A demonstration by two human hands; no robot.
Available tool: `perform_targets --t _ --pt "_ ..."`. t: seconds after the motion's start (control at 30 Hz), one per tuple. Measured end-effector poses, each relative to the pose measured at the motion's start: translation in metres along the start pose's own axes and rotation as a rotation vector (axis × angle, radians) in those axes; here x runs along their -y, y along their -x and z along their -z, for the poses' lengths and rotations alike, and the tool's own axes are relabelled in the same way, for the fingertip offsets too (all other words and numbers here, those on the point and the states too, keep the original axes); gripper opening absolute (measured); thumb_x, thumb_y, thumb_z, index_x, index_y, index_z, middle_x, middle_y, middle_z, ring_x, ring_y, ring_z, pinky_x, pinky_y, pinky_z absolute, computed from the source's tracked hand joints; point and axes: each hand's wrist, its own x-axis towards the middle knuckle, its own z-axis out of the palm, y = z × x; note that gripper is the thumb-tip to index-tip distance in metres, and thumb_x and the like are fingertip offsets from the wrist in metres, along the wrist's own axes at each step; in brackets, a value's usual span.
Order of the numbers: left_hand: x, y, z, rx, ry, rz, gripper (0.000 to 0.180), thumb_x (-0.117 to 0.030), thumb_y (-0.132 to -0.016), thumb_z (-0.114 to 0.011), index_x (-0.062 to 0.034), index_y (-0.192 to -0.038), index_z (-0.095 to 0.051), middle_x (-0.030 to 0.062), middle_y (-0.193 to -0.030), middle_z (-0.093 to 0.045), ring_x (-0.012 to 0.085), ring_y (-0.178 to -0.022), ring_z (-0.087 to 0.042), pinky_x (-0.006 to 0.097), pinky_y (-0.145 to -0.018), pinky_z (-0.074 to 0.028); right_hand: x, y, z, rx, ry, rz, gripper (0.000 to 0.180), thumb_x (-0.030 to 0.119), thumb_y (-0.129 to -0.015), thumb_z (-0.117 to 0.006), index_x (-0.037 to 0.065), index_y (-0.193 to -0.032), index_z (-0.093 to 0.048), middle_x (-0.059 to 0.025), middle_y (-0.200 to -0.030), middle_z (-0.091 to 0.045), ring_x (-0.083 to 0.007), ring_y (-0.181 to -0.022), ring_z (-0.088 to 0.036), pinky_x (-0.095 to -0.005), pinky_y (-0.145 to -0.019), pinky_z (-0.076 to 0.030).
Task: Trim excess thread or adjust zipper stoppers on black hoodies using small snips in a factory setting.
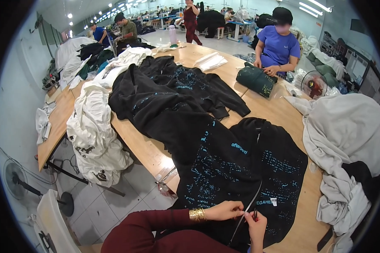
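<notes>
A black zip-up hoodie (223, 168) with blue speckled print lies spread before me, its front edge draping toward my lap. My left hand (226, 210), with a gold bracelet (196, 214) at the wrist, is closed in a pinch on the hoodie's zipper edge. Close beside it, my right hand (257, 227) is closed around a small red-and-black tool (255, 215) that looks like thread snips. Its fingertips meet the zipper (254, 198) near the left fingers. A white barcode sticker (274, 202) sits on the right front panel.
More black printed sweatshirts (177, 84) lie farther up the wooden table (150, 145). White garments (95, 130) hang over its left edge; grey ones (346, 130) are heaped at right. Across the table, a person (278, 46) in blue handles a folded dark green garment (256, 80) near a fan (314, 84).
</notes>
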Motion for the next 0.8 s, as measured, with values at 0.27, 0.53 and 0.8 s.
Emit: perform_targets --t 0.27,0.53,0.8 --pt "-0.024 -0.023 0.006 -0.223 -0.070 -0.131 0.025 -0.019 -0.092 -0.057 0.0009 -0.106 -0.056 0.0089 -0.083 -0.064 0.0133 -0.076 -0.061 0.027 -0.068 -0.048 0.005 -0.024 -0.012 -0.252 -0.148 0.150 0.018 0.009 -0.085 -0.065 0.003 -0.075 -0.052 0.0068 -0.063 -0.042 -0.0016 -0.056 -0.033 -0.0185 -0.049 -0.026" --pt "0.003 -0.022 0.000 -0.113 -0.030 -0.007 0.055 -0.026 -0.077 -0.075 -0.0002 -0.116 -0.045 0.0091 -0.094 -0.060 0.0158 -0.089 -0.059 0.028 -0.080 -0.051 -0.016 -0.025 -0.017 -0.228 -0.308 -0.083 0.013 0.012 -0.085 -0.065 0.006 -0.080 -0.055 0.0042 -0.056 -0.047 -0.0037 -0.040 -0.038 -0.0186 -0.036 -0.025" --pt "0.003 -0.019 -0.013 -0.267 0.052 -0.070 0.040 -0.022 -0.077 -0.073 -0.0014 -0.104 -0.051 0.0035 -0.083 -0.058 0.0099 -0.075 -0.054 0.024 -0.066 -0.045 -0.021 -0.027 -0.001 -0.204 0.171 0.260 0.016 0.006 -0.077 -0.071 0.002 -0.086 -0.059 0.0013 -0.067 -0.050 -0.0080 -0.053 -0.043 -0.0195 -0.048 -0.032"
